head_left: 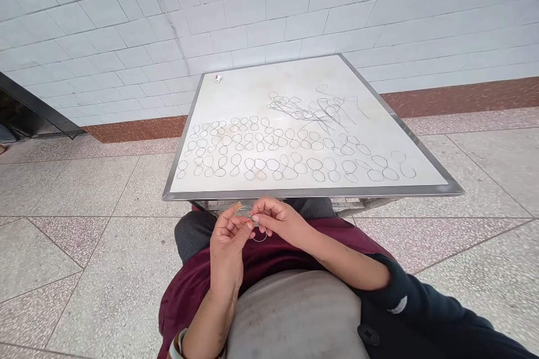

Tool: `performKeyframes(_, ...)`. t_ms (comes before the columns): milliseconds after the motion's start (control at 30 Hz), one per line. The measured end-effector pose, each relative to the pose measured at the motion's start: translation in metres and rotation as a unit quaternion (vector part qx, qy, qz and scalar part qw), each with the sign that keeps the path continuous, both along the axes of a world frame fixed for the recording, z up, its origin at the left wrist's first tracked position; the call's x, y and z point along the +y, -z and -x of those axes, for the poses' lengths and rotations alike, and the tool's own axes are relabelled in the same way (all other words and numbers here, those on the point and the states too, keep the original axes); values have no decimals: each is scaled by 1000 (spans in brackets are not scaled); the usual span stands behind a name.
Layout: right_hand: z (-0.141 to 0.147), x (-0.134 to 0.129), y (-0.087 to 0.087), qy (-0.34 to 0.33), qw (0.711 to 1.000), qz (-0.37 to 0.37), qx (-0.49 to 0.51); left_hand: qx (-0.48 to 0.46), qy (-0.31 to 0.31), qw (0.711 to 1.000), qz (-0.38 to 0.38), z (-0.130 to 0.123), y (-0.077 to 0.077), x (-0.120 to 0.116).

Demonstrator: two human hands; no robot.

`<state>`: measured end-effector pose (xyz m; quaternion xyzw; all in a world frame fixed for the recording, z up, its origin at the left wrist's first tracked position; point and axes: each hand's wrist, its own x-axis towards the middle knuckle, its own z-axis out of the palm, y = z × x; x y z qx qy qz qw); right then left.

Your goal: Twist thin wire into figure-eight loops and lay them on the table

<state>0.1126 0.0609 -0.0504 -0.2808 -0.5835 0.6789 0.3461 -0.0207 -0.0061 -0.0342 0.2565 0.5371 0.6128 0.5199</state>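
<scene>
Below the table's front edge, my left hand and my right hand meet over my lap, both pinching a thin wire. A loop of the wire hangs under the fingertips. One left finger has a tan wrap at its tip. On the white table lie several rows of wires bent into figure-eight shapes. Behind them, toward the right, is a tangled pile of longer wires with looped ends.
A small red and white object sits at the table's back left corner. The table has a metal rim. Behind it stands a white tiled wall. A dark opening is at far left.
</scene>
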Motion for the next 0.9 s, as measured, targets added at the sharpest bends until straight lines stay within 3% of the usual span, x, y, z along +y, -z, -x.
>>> performKeyframes(300,1,-3,6,10,1000,-21,-15,-18,4,1000,-10,0,1,0)
performKeyframes(400,-3,-4,6,8,995,-91,-37,-29,-11,999,-8,0,-1,1)
performKeyframes(500,-8,-3,4,2,974,-212,-81,-40,-13,999,-10,0,0,2)
performKeyframes(667,-12,0,-3,1,912,-385,-145,-42,1,999,-15,3,3,2)
performKeyframes(800,-12,0,-6,-2,884,-432,-181,-55,11,998,-14,3,1,1)
performKeyframes(900,-11,-2,-6,14,881,-429,-200,-69,19,997,-8,3,-2,-2)
